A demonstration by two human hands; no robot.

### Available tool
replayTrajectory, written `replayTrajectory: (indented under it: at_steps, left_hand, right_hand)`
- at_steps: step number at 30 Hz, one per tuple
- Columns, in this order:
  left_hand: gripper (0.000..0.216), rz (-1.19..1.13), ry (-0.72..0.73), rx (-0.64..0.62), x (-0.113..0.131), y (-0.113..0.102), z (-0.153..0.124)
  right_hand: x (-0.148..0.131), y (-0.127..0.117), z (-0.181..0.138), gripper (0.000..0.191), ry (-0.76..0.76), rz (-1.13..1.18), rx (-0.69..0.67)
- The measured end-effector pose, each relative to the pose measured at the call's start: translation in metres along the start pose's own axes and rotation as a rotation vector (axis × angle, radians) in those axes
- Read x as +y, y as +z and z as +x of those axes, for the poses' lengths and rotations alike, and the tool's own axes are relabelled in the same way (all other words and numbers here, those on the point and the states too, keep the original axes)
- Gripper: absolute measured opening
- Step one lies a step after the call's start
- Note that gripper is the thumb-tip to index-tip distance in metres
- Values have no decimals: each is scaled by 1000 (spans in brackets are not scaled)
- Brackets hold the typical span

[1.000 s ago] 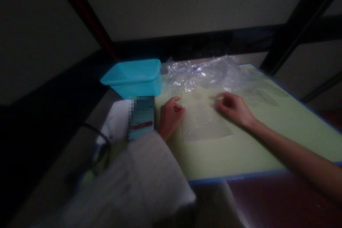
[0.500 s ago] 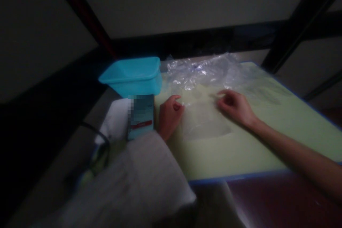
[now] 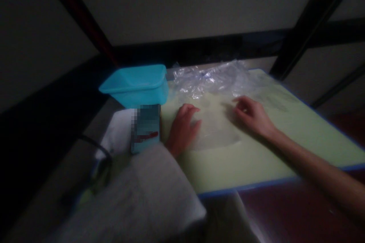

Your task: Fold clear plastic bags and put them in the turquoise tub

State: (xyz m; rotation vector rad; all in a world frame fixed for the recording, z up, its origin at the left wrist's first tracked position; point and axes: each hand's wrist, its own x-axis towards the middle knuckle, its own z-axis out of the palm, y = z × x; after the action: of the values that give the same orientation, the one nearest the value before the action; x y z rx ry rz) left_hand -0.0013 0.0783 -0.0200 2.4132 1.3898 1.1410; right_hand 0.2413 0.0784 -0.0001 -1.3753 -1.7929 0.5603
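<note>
A flat clear plastic bag (image 3: pixel 216 133) lies on the pale green mat (image 3: pixel 256 159). My left hand (image 3: pixel 182 129) rests on the bag's left edge with fingers stretched out flat. My right hand (image 3: pixel 252 115) touches the bag's upper right corner, its fingers curled in a loose pinch; what they grip is too dim to make out. A grey sleeve covers my left forearm.
A turquoise plastic tub (image 3: pixel 135 85) stands at the mat's far left corner. In front of it is a small teal carton (image 3: pixel 145 127) on white cloth. Crumpled clear plastic (image 3: pixel 211 79) lies at the mat's far edge. Dark frame bars cross behind.
My left hand has uncurled and laid its fingers flat on the bag. The right hand stays at the bag's corner. The view has shifted slightly.
</note>
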Motion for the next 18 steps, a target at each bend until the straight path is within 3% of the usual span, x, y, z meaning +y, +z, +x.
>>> replayTrajectory:
  at_steps: [2, 8, 14, 18]
  left_hand:
    - [26, -30, 94, -82, 6, -1, -3]
    - [34, -90, 301, -378, 25, -4, -10]
    - [33, -86, 308, -437, 24, -1, -14]
    - [37, -69, 391, -466, 21, 1, -14]
  right_hand:
    - [-5, -10, -14, 26, 61, 84, -7]
    - [-15, -20, -51, 36, 313, 350, -211]
    - [-13, -14, -48, 33, 285, 366, -212]
    - [-11, -11, -44, 36, 274, 366, -204]
